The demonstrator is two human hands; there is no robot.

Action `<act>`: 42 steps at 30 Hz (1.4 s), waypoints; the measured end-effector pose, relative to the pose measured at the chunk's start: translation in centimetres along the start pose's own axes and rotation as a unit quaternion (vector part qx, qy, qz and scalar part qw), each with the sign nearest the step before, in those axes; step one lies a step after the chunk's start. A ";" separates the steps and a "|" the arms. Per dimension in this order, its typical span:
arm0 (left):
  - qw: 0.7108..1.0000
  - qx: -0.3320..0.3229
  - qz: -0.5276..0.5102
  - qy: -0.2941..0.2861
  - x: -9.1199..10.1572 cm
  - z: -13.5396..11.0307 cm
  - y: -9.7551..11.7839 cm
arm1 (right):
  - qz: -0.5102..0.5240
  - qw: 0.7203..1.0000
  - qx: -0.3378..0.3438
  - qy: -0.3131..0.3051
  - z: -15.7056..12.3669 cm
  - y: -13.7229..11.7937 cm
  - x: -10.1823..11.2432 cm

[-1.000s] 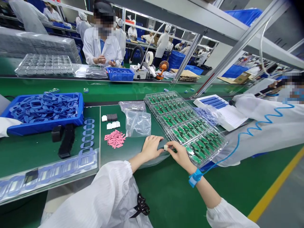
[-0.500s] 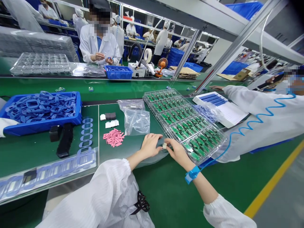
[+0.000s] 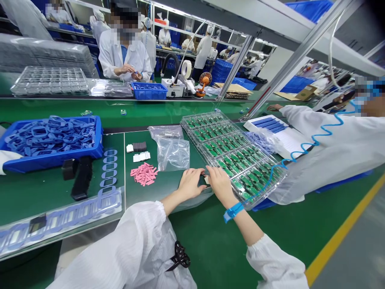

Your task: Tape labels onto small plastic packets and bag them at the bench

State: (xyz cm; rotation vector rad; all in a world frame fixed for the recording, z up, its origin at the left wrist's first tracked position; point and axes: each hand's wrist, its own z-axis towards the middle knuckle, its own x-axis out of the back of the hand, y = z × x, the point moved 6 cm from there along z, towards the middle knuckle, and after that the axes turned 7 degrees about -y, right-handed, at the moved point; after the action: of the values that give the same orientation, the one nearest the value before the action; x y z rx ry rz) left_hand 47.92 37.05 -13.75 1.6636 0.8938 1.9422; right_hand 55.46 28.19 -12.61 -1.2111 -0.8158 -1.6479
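My left hand (image 3: 191,183) is bent over the bench mat, its thumb and forefinger closed around something mostly hidden between my hands. My right hand (image 3: 220,185), with a blue wrist strap (image 3: 233,212) on its wrist, meets it from the right, fingers pressed together at the same spot. A small off-white piece (image 3: 206,180) shows between the fingertips; its kind is too small to tell. Just beyond my right hand lies a clear plastic tray (image 3: 207,160) of green circuit boards (image 3: 227,165). Left of my hands are a heap of pink strips (image 3: 143,174) and a clear plastic bag (image 3: 173,154).
White tabs (image 3: 141,156) and a row of dark strips (image 3: 139,147) lie behind the pink heap. A blue bin (image 3: 99,146) of blue plastic frames stands left, near loose blue frames (image 3: 108,175) and a black strap (image 3: 82,178). Co-workers sit opposite and at right.
My right hand has shifted slightly left and its fingers now reach over the off-white piece. My left hand has stayed nearly still. Small parts on the green belt have moved right.
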 end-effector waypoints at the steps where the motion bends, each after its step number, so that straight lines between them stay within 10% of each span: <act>1: 1.000 -0.001 0.002 0.001 0.0 0.0 0.0 | -0.020 1.000 -0.005 0.003 0.3 0.0 0.3; 11: 1.000 -0.007 0.021 0.012 0.1 -0.1 0.0 | -0.114 0.991 -0.025 0.057 -0.6 0.3 2.5; 25: 0.994 -0.058 0.085 -0.029 0.2 -0.7 0.7 | -0.135 0.979 -0.074 0.131 -3.5 -0.2 0.2; 42: 0.977 -0.130 0.141 -0.094 0.4 -2.4 0.9 | -0.120 0.981 -0.102 0.112 -3.2 -0.2 0.4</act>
State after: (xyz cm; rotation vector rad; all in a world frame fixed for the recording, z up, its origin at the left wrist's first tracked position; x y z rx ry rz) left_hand 45.61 36.20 -12.99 1.8517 0.3293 1.9370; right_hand 54.08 25.27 -13.18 -1.0695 -0.6844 -2.0650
